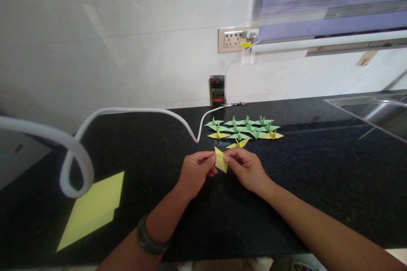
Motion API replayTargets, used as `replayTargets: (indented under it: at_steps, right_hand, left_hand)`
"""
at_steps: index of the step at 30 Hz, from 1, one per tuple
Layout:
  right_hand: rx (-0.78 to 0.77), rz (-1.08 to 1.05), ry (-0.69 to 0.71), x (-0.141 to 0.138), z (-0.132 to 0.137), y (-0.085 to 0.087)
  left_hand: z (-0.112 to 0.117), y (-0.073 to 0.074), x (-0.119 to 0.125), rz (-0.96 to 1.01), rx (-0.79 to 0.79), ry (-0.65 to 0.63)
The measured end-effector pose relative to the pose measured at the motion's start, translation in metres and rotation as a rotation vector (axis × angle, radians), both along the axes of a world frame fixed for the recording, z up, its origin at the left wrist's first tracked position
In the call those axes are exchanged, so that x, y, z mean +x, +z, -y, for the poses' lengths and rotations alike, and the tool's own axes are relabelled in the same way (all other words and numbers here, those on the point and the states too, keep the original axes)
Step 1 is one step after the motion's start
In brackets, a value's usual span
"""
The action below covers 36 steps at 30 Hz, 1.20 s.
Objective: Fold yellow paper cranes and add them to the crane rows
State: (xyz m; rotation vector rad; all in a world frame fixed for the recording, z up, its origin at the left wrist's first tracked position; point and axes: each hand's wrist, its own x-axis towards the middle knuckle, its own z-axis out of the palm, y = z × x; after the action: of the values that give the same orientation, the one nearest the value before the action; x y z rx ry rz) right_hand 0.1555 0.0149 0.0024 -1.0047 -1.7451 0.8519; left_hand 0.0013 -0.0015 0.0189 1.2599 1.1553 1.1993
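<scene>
A small folded yellow paper piece (pixel 220 160) is held just above the black countertop (pixel 318 169). My left hand (pixel 195 171) pinches its left edge with thumb and fingers closed. My right hand (pixel 244 167) pinches its right edge, fingers curled. A dark band sits on my left wrist (pixel 149 239). Just beyond the hands stand several folded paper cranes (pixel 244 129), mostly green with a few yellow ones, in rows.
Flat yellow paper sheets (pixel 93 209) lie at the near left. A white cable (pixel 127 112) loops across the counter up to a wall socket (pixel 237 39). A phone (pixel 218 90) leans against the wall. A steel sink (pixel 375 112) sits at the right.
</scene>
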Motion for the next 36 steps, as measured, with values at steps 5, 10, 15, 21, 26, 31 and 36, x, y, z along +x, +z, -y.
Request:
replayTargets:
  at_steps: [5, 10, 15, 21, 26, 31, 36]
  right_hand:
    - [-0.055, 0.003, 0.008, -0.0024, -0.0005, 0.0004]
    - [-0.010, 0.029, 0.020, -0.0029, 0.0015, 0.0027]
    - [-0.038, 0.037, 0.019, -0.0023, 0.0015, 0.0026]
    - [-0.104, -0.015, 0.032, -0.0041, 0.0014, 0.0036]
    - [-0.100, -0.031, 0.014, -0.0046, 0.0008, 0.0023]
    - [-0.107, -0.050, -0.002, -0.0053, -0.0005, 0.0000]
    - [-0.124, -0.058, 0.022, -0.0052, 0.0003, 0.0002]
  left_hand:
    - [0.0015, 0.0012, 0.0018, -0.107, 0.019, 0.032]
    - [0.0025, 0.0003, 0.0048, -0.156, 0.019, 0.021]
    - [0.0033, -0.0014, 0.0046, -0.187, 0.060, 0.005]
    - [0.0039, -0.0030, 0.0038, -0.207, 0.080, 0.000]
    - [0.0062, 0.0020, 0.0055, -0.180, 0.065, -0.008]
    - [0.0074, 0.0059, 0.0066, -0.143, 0.068, -0.006]
    - [0.0065, 0.0023, 0.0070, -0.127, 0.058, -0.006]
